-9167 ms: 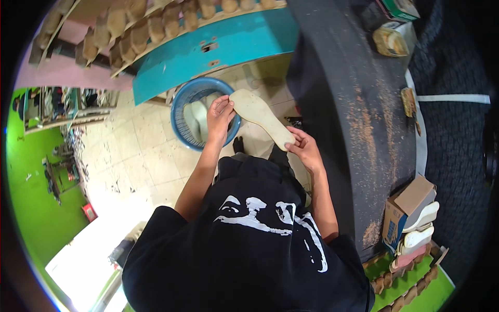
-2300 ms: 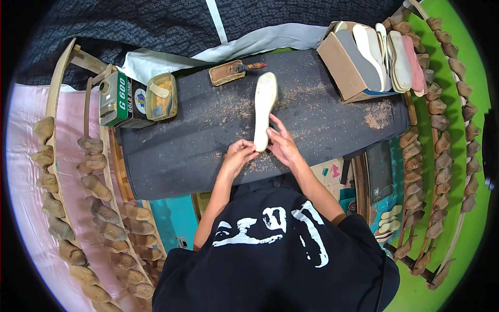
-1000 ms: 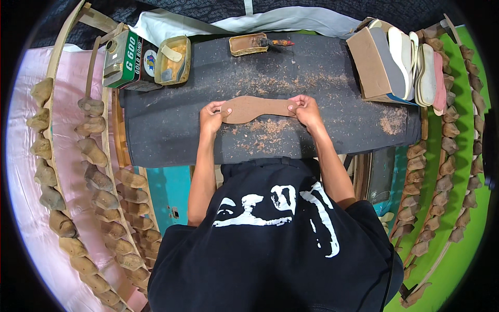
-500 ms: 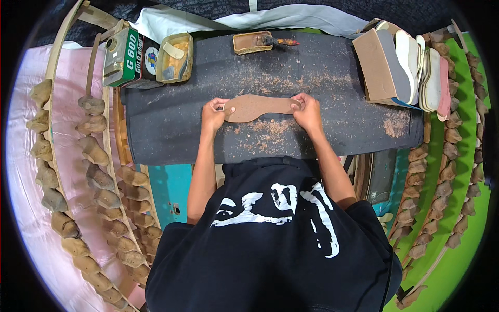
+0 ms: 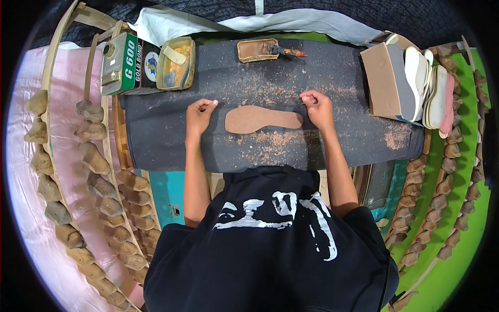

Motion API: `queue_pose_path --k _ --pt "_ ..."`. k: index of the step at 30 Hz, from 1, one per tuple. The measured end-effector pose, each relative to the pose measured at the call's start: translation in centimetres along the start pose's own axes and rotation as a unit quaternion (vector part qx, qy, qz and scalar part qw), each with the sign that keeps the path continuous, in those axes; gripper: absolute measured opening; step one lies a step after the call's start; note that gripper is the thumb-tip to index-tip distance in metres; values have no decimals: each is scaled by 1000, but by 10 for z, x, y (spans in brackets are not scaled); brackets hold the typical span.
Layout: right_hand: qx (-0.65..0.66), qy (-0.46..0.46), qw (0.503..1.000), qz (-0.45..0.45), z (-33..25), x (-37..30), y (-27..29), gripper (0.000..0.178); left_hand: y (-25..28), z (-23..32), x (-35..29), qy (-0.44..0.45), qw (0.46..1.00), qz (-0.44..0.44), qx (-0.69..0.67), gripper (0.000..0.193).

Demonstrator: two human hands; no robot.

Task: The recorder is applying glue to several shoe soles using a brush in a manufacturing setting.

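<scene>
A brown shoe sole [image 5: 252,119] lies flat on the dark cloth-covered table, its wide end to the left and its narrow end to the right. My left hand [image 5: 201,118] hovers just beyond the wide end, thumb and forefinger pressed together with nothing visible in them. On the other side, past the narrow end, my right hand [image 5: 318,110] is raised with its fingers curled in and nothing seen between them. Neither hand touches the sole.
Brown shavings [image 5: 273,148] are scattered over the cloth. A shallow tray [image 5: 250,57] with a brush [image 5: 290,51] stands at the back. Back left are a metal can [image 5: 118,65] and a yellowish tub [image 5: 188,54]; back right, a cardboard box [image 5: 383,78] of soles. Racks of wooden shoe lasts [image 5: 94,157] flank the table.
Both hands have let go of the sole and drawn apart, the left one leftward and the right one rightward. The sole now rests on the cloth.
</scene>
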State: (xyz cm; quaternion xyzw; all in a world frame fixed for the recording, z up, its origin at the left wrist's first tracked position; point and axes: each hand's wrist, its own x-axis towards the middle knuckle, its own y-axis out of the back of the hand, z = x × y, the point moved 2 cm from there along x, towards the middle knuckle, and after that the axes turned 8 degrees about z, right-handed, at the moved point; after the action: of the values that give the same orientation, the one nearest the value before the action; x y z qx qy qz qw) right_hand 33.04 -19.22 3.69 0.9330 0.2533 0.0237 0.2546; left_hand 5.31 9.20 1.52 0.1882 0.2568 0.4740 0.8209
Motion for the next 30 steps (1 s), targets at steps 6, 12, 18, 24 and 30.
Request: queue_pose_path --k 6,12,18,24,30 --pt "185 -47 981 -14 -7 65 -34 43 -34 52 21 -96 993 -48 -41 24" --pt "289 -69 954 -38 -33 117 -62 45 -62 99 45 -153 984 -31 -85 57" --pt "184 155 971 5 -93 113 -50 20 -66 104 40 -190 978 -52 -62 57" --pt "92 234 968 13 -114 82 -33 14 -51 75 14 -199 978 -49 -26 63" --pt "258 131 956 54 -91 11 -15 14 -15 46 -53 -241 946 -91 195 90"
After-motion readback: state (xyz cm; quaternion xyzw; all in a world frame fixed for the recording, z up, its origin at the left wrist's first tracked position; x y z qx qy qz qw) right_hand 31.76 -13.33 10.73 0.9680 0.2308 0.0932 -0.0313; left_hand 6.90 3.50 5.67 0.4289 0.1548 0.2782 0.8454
